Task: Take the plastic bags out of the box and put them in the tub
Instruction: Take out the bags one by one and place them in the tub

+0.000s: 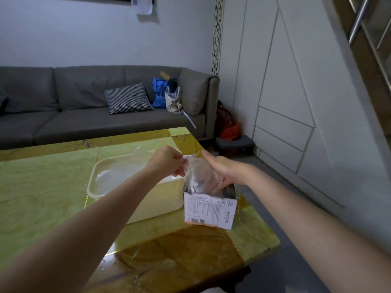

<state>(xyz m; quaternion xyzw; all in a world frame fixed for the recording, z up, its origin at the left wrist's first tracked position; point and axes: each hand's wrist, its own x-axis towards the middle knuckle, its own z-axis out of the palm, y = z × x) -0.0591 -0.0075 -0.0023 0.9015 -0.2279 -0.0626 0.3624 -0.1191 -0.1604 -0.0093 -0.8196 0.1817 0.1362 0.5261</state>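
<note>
A white printed cardboard box (209,210) stands open-topped near the table's right edge. A clear plastic bag (197,173) sticks up out of it. My left hand (167,160) pinches the bag's upper left corner. My right hand (222,169) is at the bag's right side above the box, fingers pointing down behind the plastic; its grip is unclear. Just left of the box sits the cream plastic tub (160,199), with clear plastic (110,176) lying inside it.
The glossy green and amber table (53,187) ends close to the right of the box, with grey floor beyond. A grey sofa (84,115) with a cushion and bags runs along the back. White panelled cabinets (285,92) stand at the right.
</note>
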